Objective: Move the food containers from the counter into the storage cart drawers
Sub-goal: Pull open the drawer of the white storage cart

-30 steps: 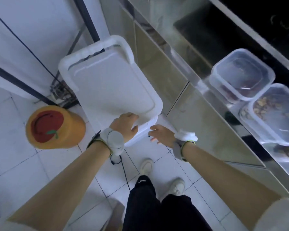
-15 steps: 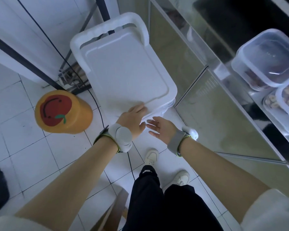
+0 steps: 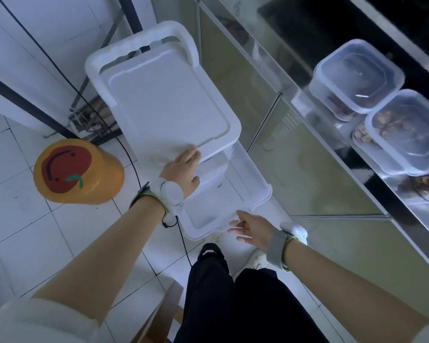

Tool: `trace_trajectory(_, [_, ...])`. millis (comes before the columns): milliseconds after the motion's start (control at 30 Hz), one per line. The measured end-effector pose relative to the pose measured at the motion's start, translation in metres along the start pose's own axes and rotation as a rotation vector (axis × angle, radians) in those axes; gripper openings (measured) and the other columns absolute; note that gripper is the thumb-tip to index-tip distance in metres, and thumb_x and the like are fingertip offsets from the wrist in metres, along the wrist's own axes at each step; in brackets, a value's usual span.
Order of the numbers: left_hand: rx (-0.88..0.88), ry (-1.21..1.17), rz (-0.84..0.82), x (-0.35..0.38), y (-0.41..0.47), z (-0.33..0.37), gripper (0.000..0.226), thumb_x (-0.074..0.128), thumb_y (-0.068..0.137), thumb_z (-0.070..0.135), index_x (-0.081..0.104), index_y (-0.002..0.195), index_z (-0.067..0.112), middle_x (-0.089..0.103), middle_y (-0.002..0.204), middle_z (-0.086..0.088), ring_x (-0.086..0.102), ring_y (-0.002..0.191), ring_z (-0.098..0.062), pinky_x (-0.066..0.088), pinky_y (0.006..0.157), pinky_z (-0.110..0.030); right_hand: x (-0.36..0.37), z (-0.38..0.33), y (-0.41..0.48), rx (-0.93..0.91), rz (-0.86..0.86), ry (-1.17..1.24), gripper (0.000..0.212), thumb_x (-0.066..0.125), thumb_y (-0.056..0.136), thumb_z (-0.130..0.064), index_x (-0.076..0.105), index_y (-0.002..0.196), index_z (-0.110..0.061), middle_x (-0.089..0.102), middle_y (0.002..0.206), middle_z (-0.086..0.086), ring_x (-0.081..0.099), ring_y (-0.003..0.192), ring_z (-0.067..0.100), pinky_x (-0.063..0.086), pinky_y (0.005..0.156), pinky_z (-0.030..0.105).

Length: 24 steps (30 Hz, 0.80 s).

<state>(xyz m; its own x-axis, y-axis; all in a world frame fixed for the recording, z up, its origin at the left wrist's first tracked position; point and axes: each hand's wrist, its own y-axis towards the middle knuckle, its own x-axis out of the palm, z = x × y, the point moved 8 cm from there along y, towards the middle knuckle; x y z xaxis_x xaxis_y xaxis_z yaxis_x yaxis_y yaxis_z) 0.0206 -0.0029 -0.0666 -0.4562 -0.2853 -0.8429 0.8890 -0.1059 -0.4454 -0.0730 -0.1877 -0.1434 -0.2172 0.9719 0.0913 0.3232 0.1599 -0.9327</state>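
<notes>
A translucent white plastic cart drawer [image 3: 223,194] stood open and empty beside the spread right grip [image 3: 252,230]; two clear lidded food containers [image 3: 357,75] remained on the steel desk [image 3: 419,201], far right.

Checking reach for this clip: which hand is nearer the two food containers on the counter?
Right. The right hand is at the open drawer's front edge, below the containers; the left hand rests on the cart top, farther left.

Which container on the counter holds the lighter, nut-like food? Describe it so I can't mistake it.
Look along the steel counter on the right. Two clear lidded tubs sit side by side there; take the nearer tub. It holds pale brown chunks, while the farther tub holds darker reddish pieces.
</notes>
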Motion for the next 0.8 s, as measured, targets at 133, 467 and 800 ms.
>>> trace_trajectory(133, [-0.016,0.015,-0.009,0.003,0.001,-0.005,0.061,0.044,0.092,0.016,0.016,0.146,0.008,0.005,0.159,-0.002,0.009,0.146,-0.016,0.032,0.109,-0.036,-0.010,0.023,-0.005,0.054,0.002,-0.067,0.027,0.042,0.095,-0.031,0.051,0.073,-0.018,0.061,0.084,-0.004,0.061,0.086,0.016,0.044,0.076,0.026])
trace_trajectory(467, [-0.019,0.024,-0.005,0.000,0.000,0.000,0.057,0.044,0.091,0.014,0.022,0.143,0.007,0.008,0.159,-0.003,0.013,0.145,-0.017,0.038,0.105,-0.037,-0.031,0.030,-0.015,0.048,0.036,-0.142,0.027,0.043,0.095,-0.032,0.057,0.076,-0.017,0.057,0.077,-0.006,0.057,0.072,0.009,0.042,0.070,0.023])
trace_trajectory(800, [-0.009,-0.022,-0.003,-0.012,0.012,0.020,0.050,0.043,0.091,0.013,0.032,0.139,0.009,0.017,0.157,-0.002,0.022,0.142,-0.022,0.038,0.103,-0.037,-0.083,-0.015,-0.022,-0.050,0.223,-0.176,0.016,0.042,0.095,-0.023,0.048,0.086,-0.011,0.049,0.077,0.000,0.046,0.063,0.011,0.029,0.056,0.023])
